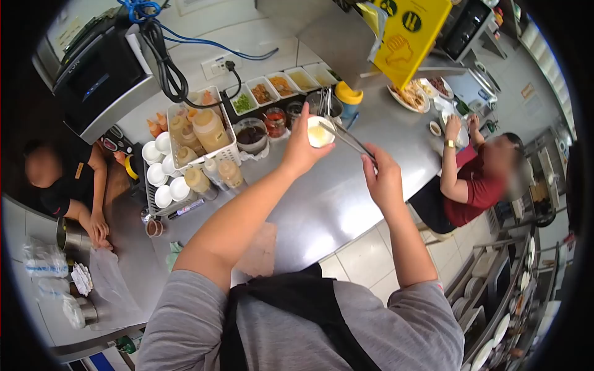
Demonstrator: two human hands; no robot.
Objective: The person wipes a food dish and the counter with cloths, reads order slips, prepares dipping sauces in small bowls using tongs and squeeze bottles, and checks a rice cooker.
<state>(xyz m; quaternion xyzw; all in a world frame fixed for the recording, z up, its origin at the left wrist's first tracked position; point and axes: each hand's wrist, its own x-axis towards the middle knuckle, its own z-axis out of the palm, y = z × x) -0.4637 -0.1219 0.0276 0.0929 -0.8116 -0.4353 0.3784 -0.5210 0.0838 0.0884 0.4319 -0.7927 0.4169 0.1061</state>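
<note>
My left hand is closed round the side of a small white bowl, tilted toward me above the steel counter. Something pale yellow lies inside it. In my right hand is a pair of long metal tongs, their tips reaching into the bowl. Behind the bowl stand a tub of dark sauce, a jar of red sauce and a container with a yellow lid. A row of white trays with chopped green, orange and pale toppings lines the wall.
A white basket of squeeze bottles and white cups stand to the left. A person in red works by plates of food at right. Another person leans at far left. A yellow sign hangs overhead.
</note>
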